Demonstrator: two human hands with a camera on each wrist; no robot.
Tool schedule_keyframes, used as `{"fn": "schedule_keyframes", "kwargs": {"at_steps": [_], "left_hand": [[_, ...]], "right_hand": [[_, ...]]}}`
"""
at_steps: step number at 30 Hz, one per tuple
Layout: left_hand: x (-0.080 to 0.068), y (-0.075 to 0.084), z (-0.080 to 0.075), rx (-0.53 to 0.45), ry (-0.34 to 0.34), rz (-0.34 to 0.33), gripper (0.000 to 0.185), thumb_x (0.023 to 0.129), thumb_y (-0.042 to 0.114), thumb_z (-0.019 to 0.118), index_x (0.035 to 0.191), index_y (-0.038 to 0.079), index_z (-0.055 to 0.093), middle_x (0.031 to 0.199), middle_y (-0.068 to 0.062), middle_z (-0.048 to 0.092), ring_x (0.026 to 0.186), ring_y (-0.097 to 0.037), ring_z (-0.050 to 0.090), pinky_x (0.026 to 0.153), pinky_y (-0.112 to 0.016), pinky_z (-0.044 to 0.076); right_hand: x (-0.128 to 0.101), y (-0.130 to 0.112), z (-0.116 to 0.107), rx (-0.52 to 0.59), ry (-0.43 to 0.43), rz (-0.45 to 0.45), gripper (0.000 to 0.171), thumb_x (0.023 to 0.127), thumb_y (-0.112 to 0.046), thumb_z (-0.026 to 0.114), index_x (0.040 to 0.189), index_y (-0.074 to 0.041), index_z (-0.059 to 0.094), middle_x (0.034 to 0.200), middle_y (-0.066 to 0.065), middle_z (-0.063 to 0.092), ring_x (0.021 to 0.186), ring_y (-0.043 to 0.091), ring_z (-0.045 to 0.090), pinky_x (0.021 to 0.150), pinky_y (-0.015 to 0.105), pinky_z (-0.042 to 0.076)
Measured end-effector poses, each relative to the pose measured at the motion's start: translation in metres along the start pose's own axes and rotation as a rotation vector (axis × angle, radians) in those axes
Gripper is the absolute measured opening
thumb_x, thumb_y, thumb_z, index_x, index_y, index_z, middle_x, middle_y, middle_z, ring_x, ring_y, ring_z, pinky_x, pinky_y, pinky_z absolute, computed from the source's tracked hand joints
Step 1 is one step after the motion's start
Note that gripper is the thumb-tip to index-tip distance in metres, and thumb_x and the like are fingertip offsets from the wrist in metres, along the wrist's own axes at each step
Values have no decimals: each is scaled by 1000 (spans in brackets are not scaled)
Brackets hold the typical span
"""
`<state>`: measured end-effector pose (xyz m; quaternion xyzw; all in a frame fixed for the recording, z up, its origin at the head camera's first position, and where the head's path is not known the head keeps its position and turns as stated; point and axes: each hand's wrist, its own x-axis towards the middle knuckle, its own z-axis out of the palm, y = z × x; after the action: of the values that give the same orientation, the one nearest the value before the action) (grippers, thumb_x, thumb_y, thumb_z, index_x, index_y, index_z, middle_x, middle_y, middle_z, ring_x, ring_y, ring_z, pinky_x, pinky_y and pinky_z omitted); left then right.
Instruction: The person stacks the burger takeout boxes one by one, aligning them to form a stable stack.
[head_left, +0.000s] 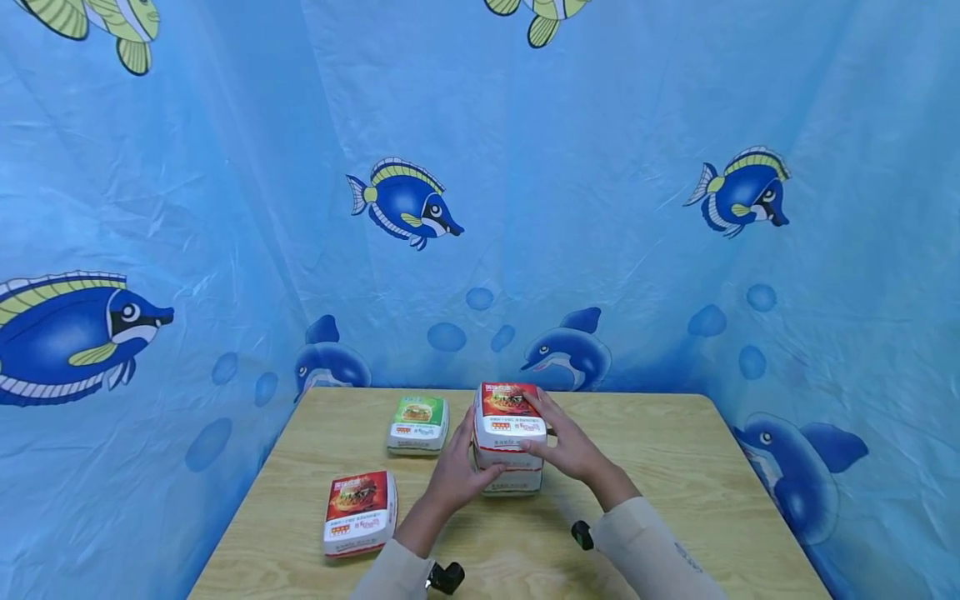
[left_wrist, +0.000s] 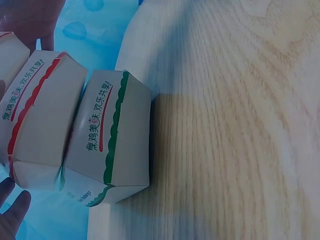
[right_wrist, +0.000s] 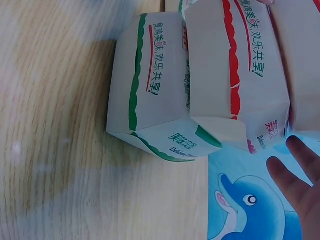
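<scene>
Scene: a wooden table (head_left: 675,467) is seen in front of a blue fish-printed curtain (head_left: 600,208).
Stack: a red-printed burger box (head_left: 510,414) is set on top of a second red-trimmed box (head_left: 517,481), near the middle of the table.
Left hand (head_left: 459,473): it is laid against the left side of the stack, with the fingers curved round the boxes' edge.
Right hand (head_left: 567,444): it is placed on the upper box from the right, with the thumb along the front face and the fingers over the lid, so the box is clasped between both hands.
Green box (head_left: 417,423): it is left untouched, just left of the stack and apart from it.
Loose red box (head_left: 359,512): it lies alone near the table's front left edge.
Step judged in hand: the upper box is being squared on the lower one.
Advice: light, even pressure from both sides is suggested, so that the thin card is not dented; the corners should be lined up before the hands are taken off.
</scene>
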<state>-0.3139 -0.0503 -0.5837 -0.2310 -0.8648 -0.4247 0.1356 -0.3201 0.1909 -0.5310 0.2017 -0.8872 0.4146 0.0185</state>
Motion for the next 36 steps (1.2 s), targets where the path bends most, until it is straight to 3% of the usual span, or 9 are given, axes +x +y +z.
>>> {"fn": "schedule_keyframes", "kwargs": {"at_steps": [5,12,19,25,32,36], "left_hand": [[0,-1,-1,7,-13,5,110,81,50,75,158,25,1,154,-8,32,130,-27,45,98,-49,44],[0,1,-2,17,-16,7,108,82,57,71,158,19,4,154,-8,32,130,-27,45,97,-49,46],[0,0,-2,8,-12,10,107,83,51,73,158,23,2,155,-7,31,131,-27,44,97,-48,46],[0,-1,-2,6,-9,28,108,83,47,75,158,25,0,155,-6,29,131,-26,43,98,-46,45],[0,0,-1,13,-4,34,110,81,49,76,158,17,4,156,-4,29,132,-25,43,99,-48,44],[-1,0,0,17,-8,37,111,81,47,76,158,17,2,157,-5,26,135,-27,40,100,-51,42]], "right_hand": [[0,0,1,-9,2,7,84,86,-57,65,155,-41,19,163,4,8,142,37,23,97,57,42],[1,0,6,15,20,61,102,72,-60,78,153,-45,18,162,-6,5,141,32,26,98,55,43],[1,-4,8,-32,51,56,97,75,-60,75,154,-43,20,162,-1,9,144,35,19,99,65,35],[0,-4,6,-27,25,39,97,77,-59,74,155,-41,18,163,1,6,144,34,19,100,61,37],[-1,-2,3,4,-17,34,73,95,-56,52,156,-39,15,163,1,2,144,34,19,100,56,39],[-1,-2,4,14,-21,42,73,95,-55,53,155,-39,17,162,-2,2,144,33,18,100,54,40]]}}
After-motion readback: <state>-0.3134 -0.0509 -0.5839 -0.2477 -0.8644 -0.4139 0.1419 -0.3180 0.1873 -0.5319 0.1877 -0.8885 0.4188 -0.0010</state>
